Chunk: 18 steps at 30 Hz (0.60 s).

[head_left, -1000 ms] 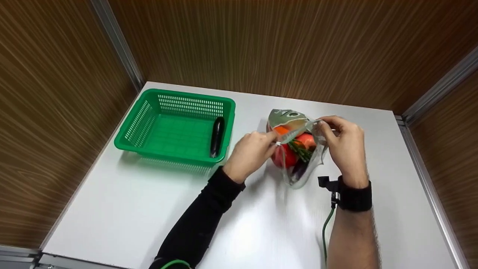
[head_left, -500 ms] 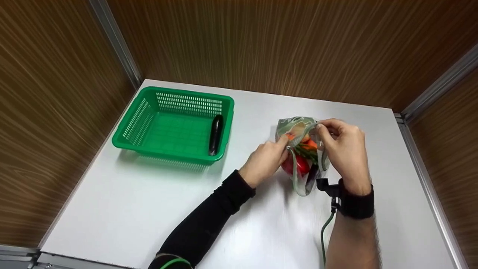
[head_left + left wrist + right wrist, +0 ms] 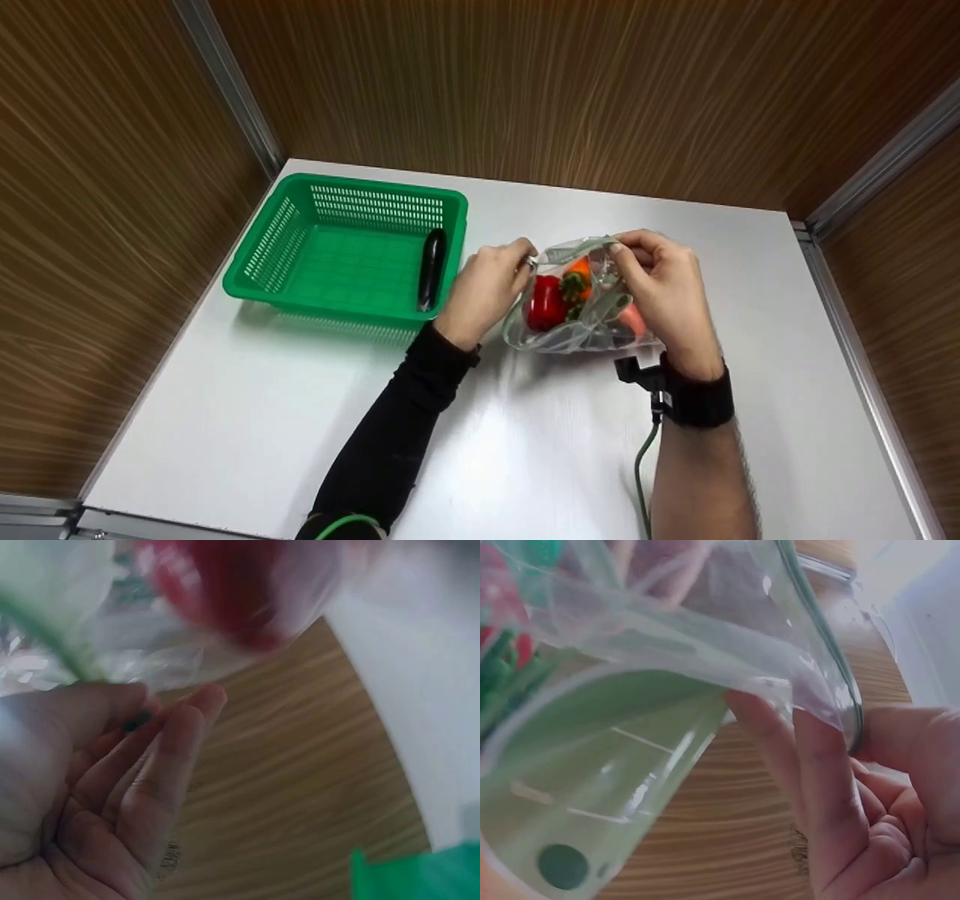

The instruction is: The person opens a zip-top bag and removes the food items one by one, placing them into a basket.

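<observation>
A clear plastic zip bag with green edging (image 3: 559, 342) hangs between both hands over the right half of the table. Inside it show a red bell pepper (image 3: 546, 306), an orange pepper with a green stem (image 3: 580, 270) and a pinkish-red round piece (image 3: 631, 321). At the bag's left upper corner my left hand (image 3: 484, 289) pinches the edge, beside a small zip end. My right hand (image 3: 667, 289) holds the opposite upper corner between thumb and fingers. In the right wrist view, a green printed panel (image 3: 622, 757) of the bag slants below those fingers (image 3: 821, 780).
A green slotted basket (image 3: 337, 308) stands on the white table (image 3: 360, 420) to the left, with one dark eggplant (image 3: 431, 270) along its right side. Wood-patterned panels (image 3: 510, 90) wall the table in. A green cable (image 3: 642, 469) trails from the right wrist strap.
Both hands first shifted slightly right, then back left. The bag has turned, its lower end swinging leftward and spreading wider, so the peppers now show through its front. Both hands keep their hold.
</observation>
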Each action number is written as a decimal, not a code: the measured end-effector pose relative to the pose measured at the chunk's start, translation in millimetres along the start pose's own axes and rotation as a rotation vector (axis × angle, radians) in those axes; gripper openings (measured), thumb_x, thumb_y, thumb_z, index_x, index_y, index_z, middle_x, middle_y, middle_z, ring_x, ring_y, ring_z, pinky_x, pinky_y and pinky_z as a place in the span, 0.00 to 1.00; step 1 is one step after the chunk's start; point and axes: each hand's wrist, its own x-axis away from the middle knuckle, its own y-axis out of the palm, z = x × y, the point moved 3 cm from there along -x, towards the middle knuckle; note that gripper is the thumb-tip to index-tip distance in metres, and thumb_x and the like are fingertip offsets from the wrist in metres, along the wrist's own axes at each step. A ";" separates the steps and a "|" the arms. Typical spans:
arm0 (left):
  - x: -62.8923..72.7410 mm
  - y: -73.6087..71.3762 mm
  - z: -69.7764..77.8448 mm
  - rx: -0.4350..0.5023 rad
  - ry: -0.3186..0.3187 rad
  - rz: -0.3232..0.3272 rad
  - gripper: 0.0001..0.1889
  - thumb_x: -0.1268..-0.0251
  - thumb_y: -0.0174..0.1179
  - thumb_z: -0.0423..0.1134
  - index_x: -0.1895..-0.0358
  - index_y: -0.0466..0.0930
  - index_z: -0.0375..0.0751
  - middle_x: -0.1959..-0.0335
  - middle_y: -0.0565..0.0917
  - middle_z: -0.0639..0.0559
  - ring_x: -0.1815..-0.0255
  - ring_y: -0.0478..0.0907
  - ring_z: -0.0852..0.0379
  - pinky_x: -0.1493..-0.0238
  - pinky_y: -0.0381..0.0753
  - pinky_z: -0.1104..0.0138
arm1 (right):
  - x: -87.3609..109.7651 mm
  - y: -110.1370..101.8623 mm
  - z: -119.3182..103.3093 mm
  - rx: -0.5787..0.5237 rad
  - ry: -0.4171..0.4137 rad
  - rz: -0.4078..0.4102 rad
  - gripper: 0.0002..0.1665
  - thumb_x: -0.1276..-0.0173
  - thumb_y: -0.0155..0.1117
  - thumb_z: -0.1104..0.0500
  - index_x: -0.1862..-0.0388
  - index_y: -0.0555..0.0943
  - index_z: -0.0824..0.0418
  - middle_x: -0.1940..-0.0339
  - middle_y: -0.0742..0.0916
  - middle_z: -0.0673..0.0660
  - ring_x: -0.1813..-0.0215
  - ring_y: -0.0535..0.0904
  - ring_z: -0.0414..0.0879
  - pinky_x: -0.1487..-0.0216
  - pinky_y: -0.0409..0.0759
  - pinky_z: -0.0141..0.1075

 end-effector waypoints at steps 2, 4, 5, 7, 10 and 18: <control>2.0 -10.7 2.6 -0.034 -0.001 0.023 0.10 0.09 0.65 0.35 0.37 0.91 0.39 0.48 0.99 0.41 0.52 0.98 0.45 0.49 0.98 0.52 | -1.4 4.1 0.1 -0.018 0.011 0.009 0.14 0.09 0.67 0.59 0.42 0.93 0.69 0.58 0.97 0.61 0.65 0.86 0.30 0.65 0.84 0.23; 4.9 -20.3 7.7 -0.063 0.003 0.046 0.11 0.10 0.68 0.36 0.36 0.92 0.39 0.46 0.99 0.42 0.49 0.98 0.46 0.46 0.98 0.52 | -2.7 8.1 -0.1 -0.031 0.015 0.018 0.14 0.09 0.66 0.60 0.41 0.93 0.69 0.59 0.96 0.61 0.65 0.87 0.30 0.65 0.85 0.23; 6.3 -24.2 10.8 -0.069 0.009 0.056 0.11 0.11 0.69 0.36 0.36 0.92 0.40 0.45 0.99 0.43 0.48 0.98 0.47 0.45 0.98 0.53 | -3.2 10.0 -0.4 -0.033 0.014 0.023 0.14 0.09 0.66 0.60 0.41 0.93 0.69 0.58 0.96 0.62 0.65 0.87 0.30 0.65 0.85 0.23; 8.7 -28.9 17.6 -0.069 0.027 0.070 0.10 0.12 0.71 0.36 0.38 0.94 0.40 0.45 0.99 0.44 0.46 0.99 0.48 0.42 0.98 0.54 | -3.9 13.3 -1.2 -0.040 0.012 0.028 0.15 0.08 0.65 0.61 0.40 0.93 0.69 0.56 0.97 0.65 0.64 0.88 0.31 0.63 0.86 0.23; 9.8 -25.5 25.7 -0.066 0.072 0.042 0.09 0.14 0.73 0.37 0.41 0.96 0.40 0.46 0.99 0.46 0.45 0.98 0.49 0.40 0.98 0.56 | -3.8 16.9 -2.4 -0.036 0.005 0.028 0.15 0.08 0.64 0.62 0.39 0.92 0.70 0.53 0.97 0.69 0.63 0.88 0.30 0.62 0.85 0.22; 1.7 20.4 22.1 -0.062 0.154 -0.176 0.16 0.18 0.77 0.44 0.34 0.93 0.47 0.40 0.98 0.50 0.37 0.95 0.51 0.32 0.94 0.57 | -1.7 22.5 -3.0 -0.028 -0.024 0.018 0.14 0.08 0.63 0.62 0.40 0.93 0.68 0.51 0.98 0.70 0.62 0.89 0.28 0.61 0.84 0.22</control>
